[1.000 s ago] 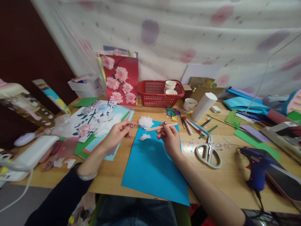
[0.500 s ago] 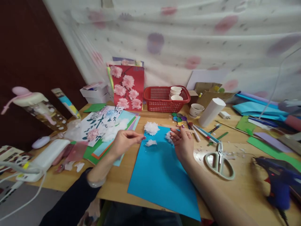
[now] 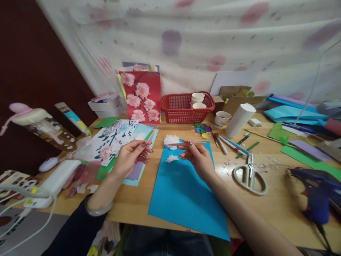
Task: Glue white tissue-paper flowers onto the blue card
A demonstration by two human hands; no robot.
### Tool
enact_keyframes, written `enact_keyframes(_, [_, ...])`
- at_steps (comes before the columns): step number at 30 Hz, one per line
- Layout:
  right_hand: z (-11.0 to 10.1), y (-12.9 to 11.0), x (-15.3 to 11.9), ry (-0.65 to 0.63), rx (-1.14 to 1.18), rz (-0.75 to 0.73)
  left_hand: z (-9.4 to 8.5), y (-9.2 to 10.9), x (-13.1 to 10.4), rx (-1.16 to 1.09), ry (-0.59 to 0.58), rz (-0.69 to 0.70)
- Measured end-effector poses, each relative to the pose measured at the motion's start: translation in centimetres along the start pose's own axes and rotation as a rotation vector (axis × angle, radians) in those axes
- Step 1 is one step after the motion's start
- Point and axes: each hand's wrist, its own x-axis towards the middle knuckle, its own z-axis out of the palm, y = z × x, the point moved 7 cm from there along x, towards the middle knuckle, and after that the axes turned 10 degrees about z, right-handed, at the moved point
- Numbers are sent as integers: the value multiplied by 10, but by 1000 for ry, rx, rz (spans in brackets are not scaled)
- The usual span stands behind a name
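Note:
A flat wooden craft stick [image 3: 200, 144] is pinched between thumb and fingers of my right hand [image 3: 198, 158], above the blue paper sheet [image 3: 186, 199]. Its left end overlaps a white crumpled-tissue flower [image 3: 170, 140] at the sheet's top left; whether they touch I cannot tell. Just below lies a smaller white tissue piece [image 3: 172, 158]. My left hand [image 3: 133, 156] is raised left of the sheet, over the stacked coloured papers [image 3: 135, 174]. Its thumb rests against the curled fingers, and anything between them is too small to make out.
Scissors [image 3: 250, 176], a glue gun [image 3: 315, 193] and brushes and pens [image 3: 229, 144] lie on the right. A red basket [image 3: 183, 115] holding paper cups stands at the back, beside a red flower picture [image 3: 141, 99]. On the left are a power strip [image 3: 52, 181] and a bottle [image 3: 39, 124].
My left hand has moved left, away from the sheet, its fingers curling under. My right hand has shifted left with the craft stick. The white flower behind my right hand is now hidden.

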Motion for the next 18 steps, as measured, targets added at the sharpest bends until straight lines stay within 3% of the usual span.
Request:
enact_keyframes(3, [13,9,-5,-127,-61,72,18,3,-2,-52,-75,11])
enact_keyframes(7, [8,8,-2,-88,-20,81,26,2,-3,-128,-156,-29])
enact_keyframes(15, [-3,1,5,-23,78,85,2,7,-2,160,-159,141])
enact_keyframes(18, [-6,-2,5,-7,97,71,-16,11,-2,135,-60,188])
